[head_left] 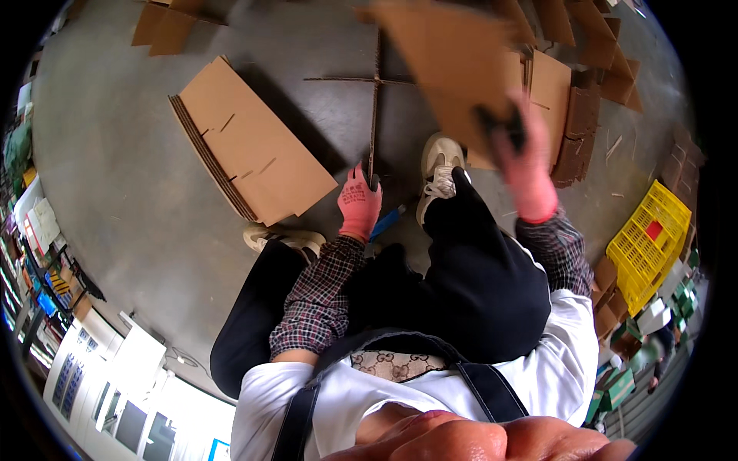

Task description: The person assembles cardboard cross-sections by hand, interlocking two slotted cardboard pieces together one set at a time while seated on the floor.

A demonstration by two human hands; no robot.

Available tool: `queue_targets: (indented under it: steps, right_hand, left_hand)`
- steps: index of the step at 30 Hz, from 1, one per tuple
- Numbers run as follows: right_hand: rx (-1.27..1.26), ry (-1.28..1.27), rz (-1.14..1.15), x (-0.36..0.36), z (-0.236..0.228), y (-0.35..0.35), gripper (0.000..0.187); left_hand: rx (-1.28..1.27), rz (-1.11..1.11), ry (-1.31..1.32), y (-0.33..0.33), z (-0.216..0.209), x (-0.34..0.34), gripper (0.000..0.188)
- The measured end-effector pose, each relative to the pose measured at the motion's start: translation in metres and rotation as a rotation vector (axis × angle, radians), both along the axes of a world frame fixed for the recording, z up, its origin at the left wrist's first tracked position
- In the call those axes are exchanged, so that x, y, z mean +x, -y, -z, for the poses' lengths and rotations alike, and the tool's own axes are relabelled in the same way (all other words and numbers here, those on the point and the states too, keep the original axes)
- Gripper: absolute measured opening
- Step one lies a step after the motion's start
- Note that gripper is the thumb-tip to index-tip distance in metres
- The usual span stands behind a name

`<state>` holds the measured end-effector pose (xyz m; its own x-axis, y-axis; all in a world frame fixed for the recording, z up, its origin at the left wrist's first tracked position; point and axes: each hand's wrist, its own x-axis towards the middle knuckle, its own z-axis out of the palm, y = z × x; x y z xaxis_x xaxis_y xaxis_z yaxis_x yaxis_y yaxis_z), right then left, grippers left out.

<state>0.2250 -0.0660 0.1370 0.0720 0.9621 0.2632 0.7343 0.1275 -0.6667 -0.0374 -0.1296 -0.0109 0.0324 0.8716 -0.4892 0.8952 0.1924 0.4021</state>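
Far left of the left fingers: slotted cardboard stack (pixel 250 146) on the floor, well apart from them; its top sheet shows two cut slits.

Left hand (pixel 359 201): pink glove, dark lettering printed across its back, small in view. Fingers nearly closed, thumb and fingertips pinching the near end of the crossed cardboard strips (pixel 374 115), which stand on edge and run away beyond the fingertips. Blue object (pixel 387 221) just right of and nearer than these fingers; kind unclear.

Right hand (pixel 526 154): pink glove with dark fingertips, blurred. Fingers bent, grasping the edge of a cardboard sheet (pixel 453 61), raised and reaching up-left of them; exact finger gap not readable.

Just right of the right fingers: dark brown cardboard stack (pixel 576 131). Farther right, nearer the body: yellow crate (pixel 646 253), lattice-sided, with red patch (pixel 654 230); contents cannot be made out.
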Motion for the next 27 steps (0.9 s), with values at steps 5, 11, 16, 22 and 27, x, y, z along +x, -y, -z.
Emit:
queue_targets:
  steps: [5, 11, 16, 22, 27]
  right_hand:
    - [-0.226, 0.407, -0.638, -0.079, 0.046, 0.01, 0.046]
    - [-0.108, 0.602, -0.906, -0.124, 0.051, 0.0, 0.044]
    - [-0.41, 0.573, -0.684, -0.116, 0.088, -0.054, 0.051]
    - [-0.438, 0.726, -0.837, -0.118, 0.103, -0.067, 0.077]
    - [-0.301, 0.405, -0.748, -0.11, 0.104, -0.045, 0.083]
  left_hand:
    - [0.333, 0.557, -0.138, -0.027, 0.034, -0.002, 0.045]
    - [0.388, 0.325, -0.079, -0.017, 0.062, -0.014, 0.041]
    - [0.224, 0.238, -0.072, -0.047, 0.0, 0.015, 0.047]
    - [0.254, 0.17, 0.0, -0.056, 0.001, 0.014, 0.05]
    - [0.189, 0.158, 0.037, -0.048, -0.012, -0.003, 0.061]
